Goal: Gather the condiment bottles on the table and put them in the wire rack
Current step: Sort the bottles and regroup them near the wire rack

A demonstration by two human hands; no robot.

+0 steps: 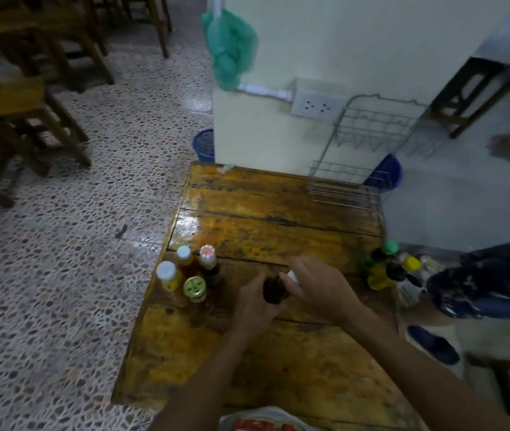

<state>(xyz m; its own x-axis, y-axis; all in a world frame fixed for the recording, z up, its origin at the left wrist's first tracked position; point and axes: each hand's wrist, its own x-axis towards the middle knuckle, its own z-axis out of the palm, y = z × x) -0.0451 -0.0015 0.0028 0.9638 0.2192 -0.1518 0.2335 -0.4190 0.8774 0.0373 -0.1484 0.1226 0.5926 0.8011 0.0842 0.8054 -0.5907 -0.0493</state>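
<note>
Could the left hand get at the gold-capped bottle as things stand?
Probably not at once: the left hand grips a dark bottle. The gold-capped bottle stands just beside it, with nothing between.

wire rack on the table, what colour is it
Silvery grey bare metal wire rack, seen in the head view.

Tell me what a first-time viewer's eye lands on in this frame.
Both hands meet mid-table: the left hand grips a dark bottle while the right hand covers its white cap. A cluster of capped condiment bottles stands at the table's left edge. The wire rack sits empty at the far right corner.
</note>
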